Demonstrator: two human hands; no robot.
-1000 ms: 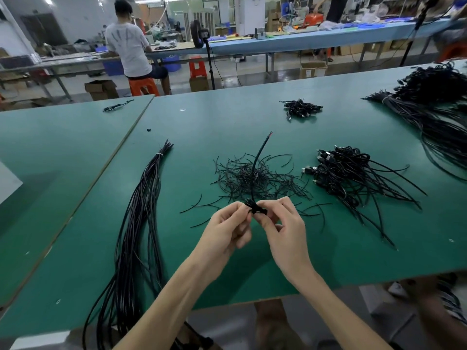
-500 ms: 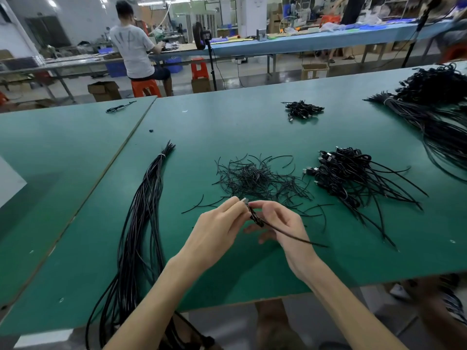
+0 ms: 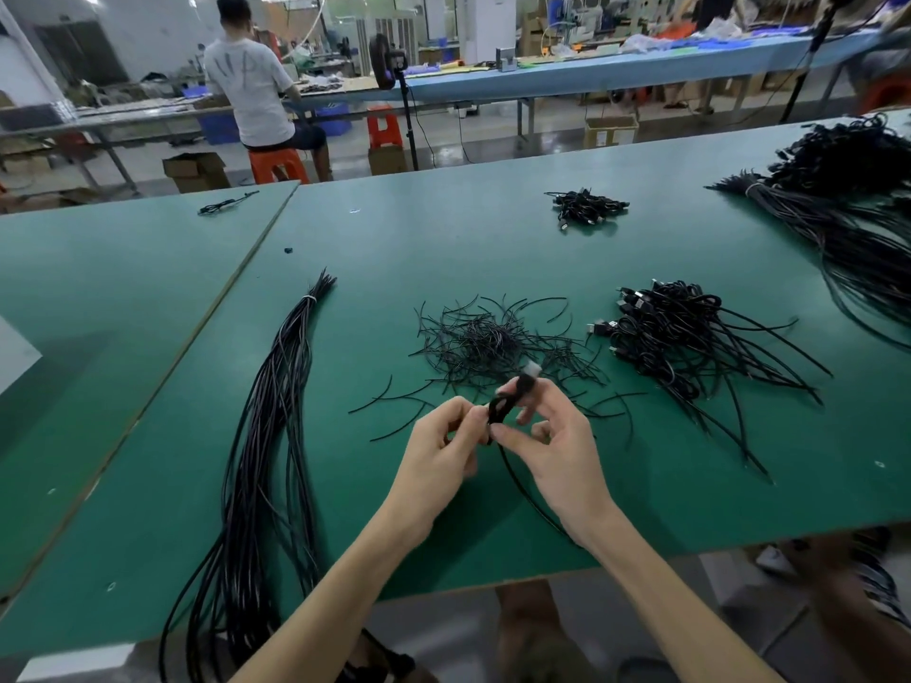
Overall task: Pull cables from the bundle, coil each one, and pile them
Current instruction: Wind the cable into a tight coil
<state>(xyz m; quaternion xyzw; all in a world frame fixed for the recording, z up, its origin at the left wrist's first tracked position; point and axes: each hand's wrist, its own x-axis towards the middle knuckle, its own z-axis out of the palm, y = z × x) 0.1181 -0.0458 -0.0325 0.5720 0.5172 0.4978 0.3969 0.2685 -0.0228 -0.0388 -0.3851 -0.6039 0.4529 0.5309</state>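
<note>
My left hand (image 3: pixel 438 448) and my right hand (image 3: pixel 552 446) meet over the green table (image 3: pixel 468 239), both pinching one thin black cable (image 3: pixel 508 394). Its plug end pokes up above my right fingers, and a loose tail runs down under my right wrist toward the table's front edge. A long tied bundle of black cables (image 3: pixel 276 411) lies to the left and hangs over the front edge. A pile of coiled cables with plugs (image 3: pixel 675 332) sits to the right.
Short black ties (image 3: pixel 488 342) lie scattered just beyond my hands. A small cable heap (image 3: pixel 586 209) sits farther back, and a big cable mass (image 3: pixel 848 189) fills the far right. A seated person (image 3: pixel 256 81) works at another bench behind.
The cable's free end pointed up, then swung out to the right, and now trails down under my right wrist. The plug end now shows above my right fingers.
</note>
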